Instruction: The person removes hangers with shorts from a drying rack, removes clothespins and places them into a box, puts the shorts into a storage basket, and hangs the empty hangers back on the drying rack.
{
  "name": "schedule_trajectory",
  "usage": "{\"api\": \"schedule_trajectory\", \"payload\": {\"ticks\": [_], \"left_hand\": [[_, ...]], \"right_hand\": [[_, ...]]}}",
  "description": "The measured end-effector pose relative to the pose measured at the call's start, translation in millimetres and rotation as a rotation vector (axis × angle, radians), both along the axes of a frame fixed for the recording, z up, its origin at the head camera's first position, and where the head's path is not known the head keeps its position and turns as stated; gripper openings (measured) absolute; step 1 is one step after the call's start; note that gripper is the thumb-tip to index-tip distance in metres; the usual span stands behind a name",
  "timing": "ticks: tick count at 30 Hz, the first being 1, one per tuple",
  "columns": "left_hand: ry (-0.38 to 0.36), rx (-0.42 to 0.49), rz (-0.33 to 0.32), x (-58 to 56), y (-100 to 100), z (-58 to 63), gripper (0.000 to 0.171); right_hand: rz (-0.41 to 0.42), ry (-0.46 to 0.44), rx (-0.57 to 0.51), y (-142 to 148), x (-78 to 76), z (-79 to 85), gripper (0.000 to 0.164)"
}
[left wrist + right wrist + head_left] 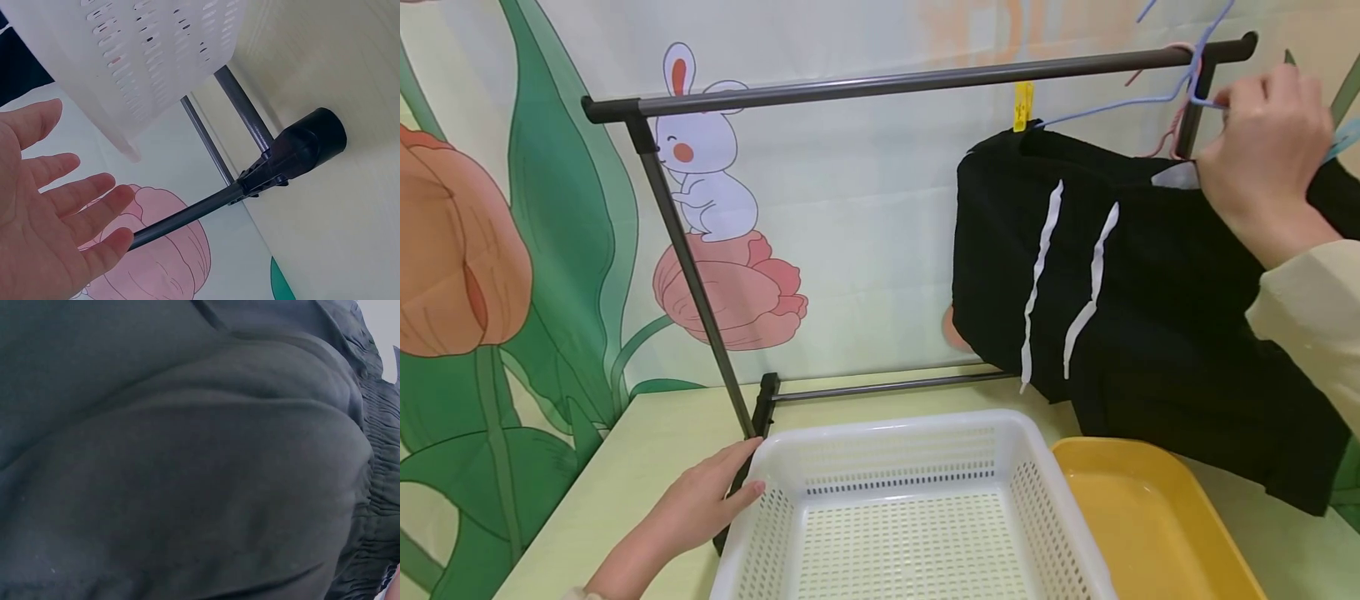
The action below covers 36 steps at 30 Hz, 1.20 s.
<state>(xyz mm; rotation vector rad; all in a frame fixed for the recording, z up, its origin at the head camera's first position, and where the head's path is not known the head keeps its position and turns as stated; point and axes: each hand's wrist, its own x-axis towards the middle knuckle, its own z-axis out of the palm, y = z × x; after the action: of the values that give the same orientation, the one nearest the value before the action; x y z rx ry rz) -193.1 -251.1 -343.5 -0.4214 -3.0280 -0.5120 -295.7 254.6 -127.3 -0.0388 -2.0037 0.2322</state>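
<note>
Black trousers [1157, 308] with two white drawstrings hang from the right part of a dark rack [917, 82]. A blue wire hanger [1120, 104] runs along their waistband. One yellow clothespin [1023, 107] clips the waistband's left end to it. My right hand [1270, 137] pinches the waistband near the hanger's right arm; its fingertips are partly hidden. Black fabric [206, 475] and a gathered waistband fill the right wrist view. My left hand [700, 504] rests by the corner of a white perforated basket [887, 429], its fingers loosely extended and spread in the left wrist view.
Right of the basket lies a yellow tray [1150, 500], partly beneath the trousers. A pink hanger [1174, 133] hangs near the rack's right post. The rack's left foot [306, 147] stands beside the basket. Behind is a printed backdrop [865, 217].
</note>
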Motion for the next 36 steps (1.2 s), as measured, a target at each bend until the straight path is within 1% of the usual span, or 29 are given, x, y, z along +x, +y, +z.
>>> {"api": "schedule_trajectory", "payload": {"ticks": [7,14,22,31,36], "left_hand": [[0.025,-0.007,-0.012,0.5,-1,1.0,0.055],[0.013,-0.013,-0.005,-0.8,0,3.2,0.057],[0.013,-0.014,-0.001,-1.5,0,5.1,0.058],[0.022,-0.014,-0.004,-0.5,0,5.2,0.056],[0.021,-0.012,-0.004,-0.5,0,5.6,0.056]], "right_hand": [[0.035,0.024,0.005,-5,5.6,3.5,0.029],[0.087,0.055,0.01,-15,14.1,8.1,0.03],[0.144,0.103,0.063,-28,22.0,9.9,0.032],[0.187,0.115,0.058,-41,25.2,8.3,0.032],[0.231,0.11,0.027,-47,28.1,8.7,0.029]]}}
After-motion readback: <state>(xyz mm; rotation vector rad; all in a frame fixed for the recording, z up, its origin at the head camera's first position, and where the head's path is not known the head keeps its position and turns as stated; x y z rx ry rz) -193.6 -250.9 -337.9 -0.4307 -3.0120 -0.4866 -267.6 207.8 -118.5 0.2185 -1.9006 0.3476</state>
